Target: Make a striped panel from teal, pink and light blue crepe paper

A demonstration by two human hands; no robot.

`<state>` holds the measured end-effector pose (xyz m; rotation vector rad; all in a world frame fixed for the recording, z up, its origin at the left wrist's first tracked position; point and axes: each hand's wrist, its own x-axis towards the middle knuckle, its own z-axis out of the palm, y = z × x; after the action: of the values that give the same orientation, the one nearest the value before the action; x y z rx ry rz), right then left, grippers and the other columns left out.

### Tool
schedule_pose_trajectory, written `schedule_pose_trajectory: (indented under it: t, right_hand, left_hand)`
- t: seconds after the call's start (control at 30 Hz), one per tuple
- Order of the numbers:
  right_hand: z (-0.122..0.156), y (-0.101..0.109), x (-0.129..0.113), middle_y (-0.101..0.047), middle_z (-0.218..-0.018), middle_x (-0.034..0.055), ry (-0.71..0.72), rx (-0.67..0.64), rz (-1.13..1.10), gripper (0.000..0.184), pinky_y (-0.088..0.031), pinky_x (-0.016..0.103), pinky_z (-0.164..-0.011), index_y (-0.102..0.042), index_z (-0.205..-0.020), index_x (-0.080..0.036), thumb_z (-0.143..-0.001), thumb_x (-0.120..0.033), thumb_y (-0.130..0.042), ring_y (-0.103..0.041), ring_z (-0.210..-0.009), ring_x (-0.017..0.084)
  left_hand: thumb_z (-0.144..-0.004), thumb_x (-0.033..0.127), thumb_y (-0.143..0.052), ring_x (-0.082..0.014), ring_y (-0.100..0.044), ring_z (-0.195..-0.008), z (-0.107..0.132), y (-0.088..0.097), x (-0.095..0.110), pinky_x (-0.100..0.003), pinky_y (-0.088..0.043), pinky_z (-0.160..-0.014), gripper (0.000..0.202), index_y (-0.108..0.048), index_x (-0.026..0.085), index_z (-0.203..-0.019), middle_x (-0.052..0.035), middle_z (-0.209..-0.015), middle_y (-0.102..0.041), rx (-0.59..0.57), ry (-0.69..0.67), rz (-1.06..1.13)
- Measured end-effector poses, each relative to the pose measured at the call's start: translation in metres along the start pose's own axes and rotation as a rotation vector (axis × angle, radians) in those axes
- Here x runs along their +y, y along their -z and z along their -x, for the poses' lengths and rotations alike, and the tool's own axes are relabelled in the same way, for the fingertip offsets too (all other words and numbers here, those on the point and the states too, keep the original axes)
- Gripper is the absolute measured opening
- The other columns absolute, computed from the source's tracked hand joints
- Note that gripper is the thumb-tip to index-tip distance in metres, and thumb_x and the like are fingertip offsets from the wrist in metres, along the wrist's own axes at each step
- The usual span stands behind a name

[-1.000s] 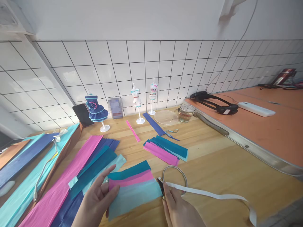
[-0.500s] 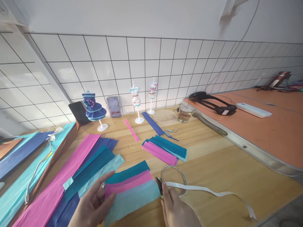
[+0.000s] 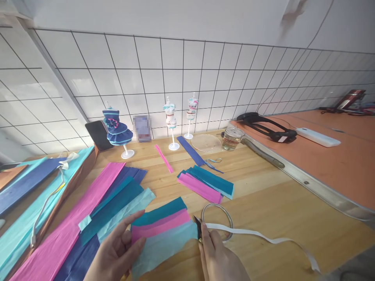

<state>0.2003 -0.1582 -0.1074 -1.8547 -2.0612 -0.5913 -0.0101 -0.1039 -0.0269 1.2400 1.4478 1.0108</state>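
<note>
Changing much since a second ago?
Barely. Your hands and the crepe paper stack (image 3: pixel 164 230) sit where they did, and only the view has shifted a little.
Where are you working?
At a wooden table (image 3: pixel 278 203) against a white-tiled wall (image 3: pixel 175 70). Long paper strips (image 3: pixel 96 203) lie to your left, small dress forms (image 3: pixel 171 117) stand at the back, and an orange table (image 3: pixel 322 164) is to your right.
And your hands?
Your left hand (image 3: pixel 114 253) pinches the stack's left end between thumb and fingers. Your right hand (image 3: pixel 219 259) pinches dark snips (image 3: pixel 198 228) at the stack's right edge, beside a metal ring (image 3: pixel 217 218). A white tape (image 3: pixel 252 234) trails from your fingers to the right.
</note>
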Motion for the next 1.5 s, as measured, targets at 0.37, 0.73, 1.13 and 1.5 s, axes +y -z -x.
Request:
schedule_pose_trajectory:
  t: [0.37, 0.73, 1.13, 1.5]
  right_hand:
    - [0.003, 0.002, -0.001, -0.069, -0.093, 0.0143, 0.003, -0.106, -0.015, 0.044, -0.046, 0.019, -0.034, -0.064, -0.111, -0.010, -0.074, 0.000, -0.042, -0.060, -0.043, 0.013]
    - [0.002, 0.004, -0.001, -0.069, -0.104, 0.0156, 0.038, -0.157, 0.009, 0.055, -0.049, 0.018, -0.038, -0.065, -0.111, -0.011, -0.063, 0.005, -0.042, -0.066, -0.052, 0.015]
    - [0.003, -0.002, 0.004, -0.067, -0.105, 0.0181, -0.038, -0.185, -0.301, 0.064, -0.052, 0.021, -0.047, -0.037, -0.135, -0.002, -0.071, -0.003, -0.037, -0.068, -0.071, 0.020]
    - [0.001, 0.004, 0.002, -0.068, -0.093, 0.0133, -0.060, -0.222, -0.266, 0.057, -0.051, 0.023, -0.045, -0.037, -0.135, -0.007, -0.078, -0.004, -0.036, -0.067, -0.061, 0.019]
  left_hand:
    - [-0.067, 0.056, -0.064, -0.0055, -0.034, -0.037, -0.002, 0.004, -0.002, -0.015, -0.029, -0.036, 0.063, -0.053, 0.021, -0.118, 0.0110, -0.047, -0.033, -0.028, 0.015, -0.040]
    - [-0.070, 0.052, -0.063, -0.0067, -0.036, -0.041, -0.001, 0.004, 0.000, -0.016, -0.029, -0.037, 0.058, -0.052, 0.021, -0.118, 0.0098, -0.049, -0.038, -0.041, 0.030, -0.032]
    - [-0.070, 0.054, -0.061, -0.0069, -0.034, -0.041, -0.005, 0.009, 0.000, -0.017, -0.031, -0.038, 0.064, -0.048, 0.018, -0.122, 0.0110, -0.048, -0.036, -0.108, 0.057, -0.090]
    - [-0.067, 0.056, -0.064, -0.0102, -0.043, -0.042, -0.014, 0.024, -0.012, -0.019, -0.030, -0.038, 0.067, -0.048, 0.021, -0.123, 0.0090, -0.050, -0.041, -0.054, 0.071, -0.015]
